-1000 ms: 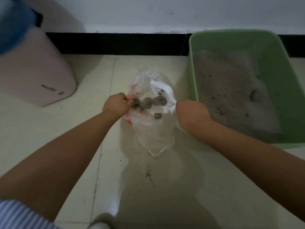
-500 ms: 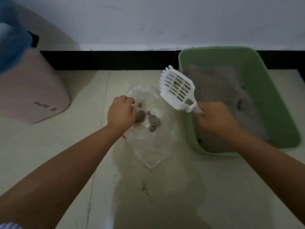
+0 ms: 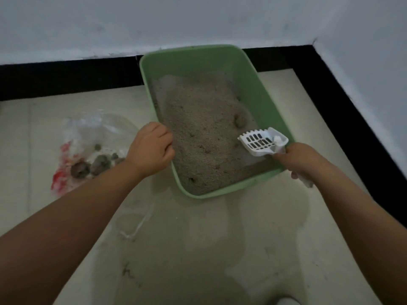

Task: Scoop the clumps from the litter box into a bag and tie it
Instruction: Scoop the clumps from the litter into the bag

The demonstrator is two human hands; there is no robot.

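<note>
Bag (image 3: 88, 137) is lying slack on the floor (image 3: 198, 249) just left of the left hand, mouth loose, not tied. Grey clumps (image 3: 97, 165) are sitting inside it, near the left wrist; red print showing on its near edge. Left hand (image 3: 152, 148) is curling over the box's left rim, fingers closed on it, probably steadying the box (image 3: 259, 89) so it isn't sliding while the scoop is digging. Box is sitting between the hands, reaching away from them to the wall, holding a bed of grey litter (image 3: 202, 119); one rounded lump (image 3: 240, 121) is sticking up just beyond the scoop, likely the next target, plus a few dark pits nearer the left hand. Scoop (image 3: 262, 142) is hanging over the box's right near corner, slotted pan empty as far as I can tell, tilted toward the litter. Right hand (image 3: 301, 159) is gripping the scoop handle, closed tight, at the box's right edge. Scooping looks unfinished; tying is not started.
</note>
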